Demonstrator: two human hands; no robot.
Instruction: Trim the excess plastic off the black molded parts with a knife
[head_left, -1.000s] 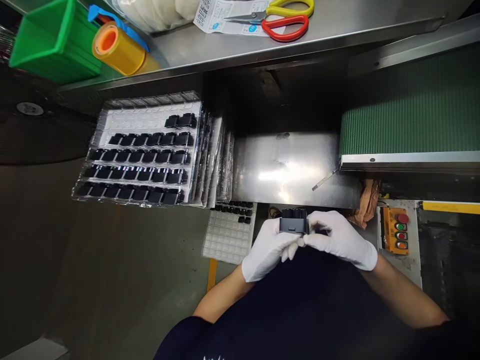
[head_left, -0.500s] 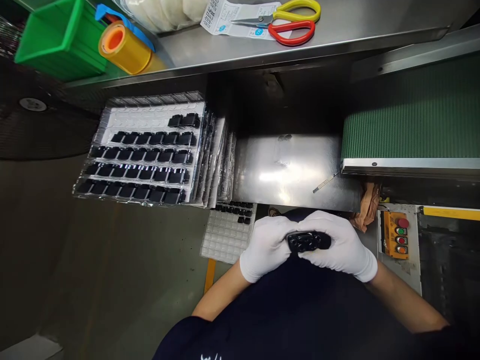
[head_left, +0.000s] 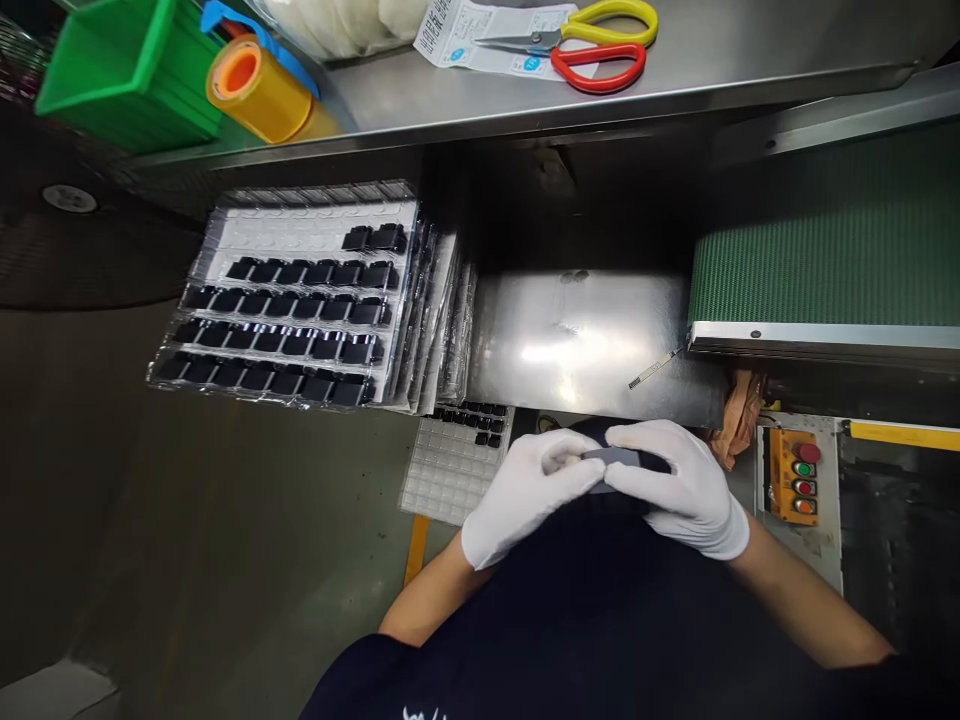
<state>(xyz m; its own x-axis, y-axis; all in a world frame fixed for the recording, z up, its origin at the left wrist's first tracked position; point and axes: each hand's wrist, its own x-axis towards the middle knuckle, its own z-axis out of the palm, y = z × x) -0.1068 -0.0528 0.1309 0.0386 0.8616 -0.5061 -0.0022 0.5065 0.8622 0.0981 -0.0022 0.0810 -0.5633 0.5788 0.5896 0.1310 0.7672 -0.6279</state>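
A dim factory workstation, with a polished steel plate (head_left: 585, 340) at its middle under a steel shelf; just in front of the plate, over the person's dark lap, the white-gloved left hand (head_left: 529, 495) and white-gloved right hand (head_left: 679, 485) meet around a small black plastic block (head_left: 619, 458); each pinches one end between thumb and fingertips, and the block lies edge-on, largely hidden by the fingers. Left of the plate stands a stack of clear blister trays (head_left: 300, 300) holding rows of similar black pieces; right of it runs a green ribbed conveyor belt (head_left: 817, 250). The hold looks shallow and the gloves smooth; a slip would likely drop the block short of the plate, into the lap or onto the floor; uneven squeezing could twist it loose.
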